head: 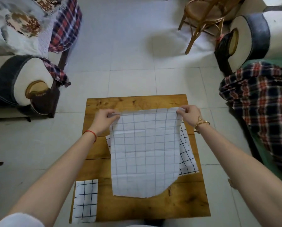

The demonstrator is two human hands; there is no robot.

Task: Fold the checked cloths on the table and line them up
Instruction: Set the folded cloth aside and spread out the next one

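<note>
head view is looking down on the wooden table (137,208), and every place below is told from it. no brand, label or readable writing is showing on anything in view. beyond the table's far left corner a white sofa arm (22,82) with a dark cover is standing on the pale tiled floor (128,46); off its right side a red and navy plaid blanket (259,102) is lying over green seating, and a rattan chair (202,17) is standing past the far right corner.

the large checked cloth (145,153), faint side up, is lying spread over the table's middle, its far edge being lifted just short of the table's far edge. under it, another checked cloth (187,154) with bolder lines is showing out toward the table's right edge. a folded checked cloth (86,200) is lying flat at the table's near left corner, well apart from both hands.

the left hand (104,119) is pinching the large cloth's far left corner, fingers curled onto the fabric, with a red string (91,134) on its wrist. the right hand (190,114) is pinching the far right corner the same way, thumb and fingers closed on the cloth, with a gold bracelet (201,124) on its wrist.
</note>
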